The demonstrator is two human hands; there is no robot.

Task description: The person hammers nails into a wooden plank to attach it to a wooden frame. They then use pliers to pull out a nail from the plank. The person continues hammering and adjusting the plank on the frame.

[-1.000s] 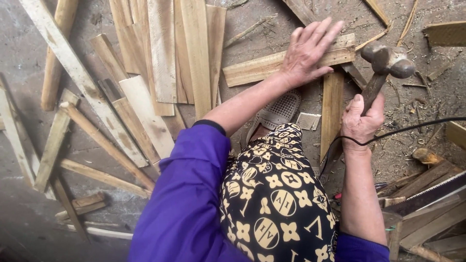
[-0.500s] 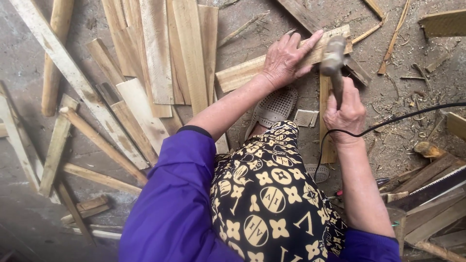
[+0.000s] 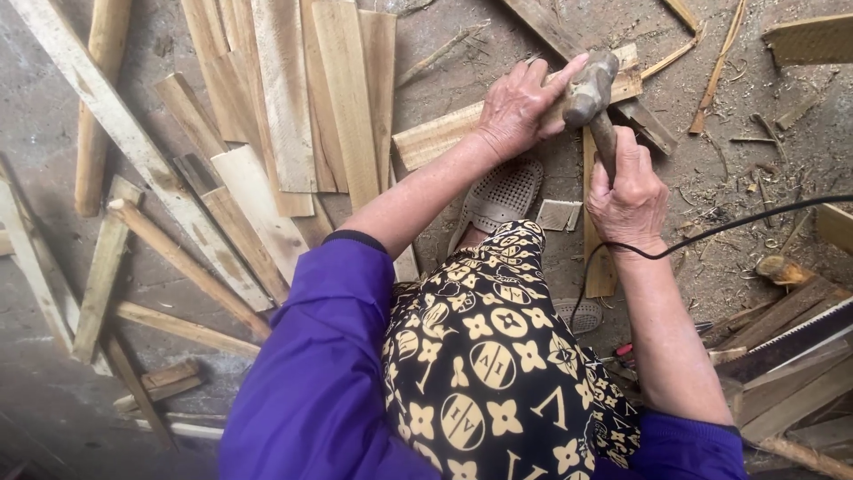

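Hammering a wooden slat on the workshop floor.

Right hand [image 3: 629, 191] clenches the handle of a hammer [image 3: 590, 91], its head resting on the slat [image 3: 444, 135]. Left hand [image 3: 521, 105] presses flat on that slat just beside the hammer head, fingers spread, gripping nothing. A black cable [image 3: 737, 222] crosses the right wrist; loose planks [image 3: 284, 98] lie toward the floor's left edge.

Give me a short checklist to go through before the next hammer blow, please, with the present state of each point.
1. Right hand grips the hammer handle firmly: ok.
2. Left hand holds the wooden slat down: ok.
3. Left fingers clear of the hammer head: not ok, they lie right beside it.
4. Nail upright: cannot tell, hidden.
5. Black cable clear of the swing: not ok, it crosses the right wrist.
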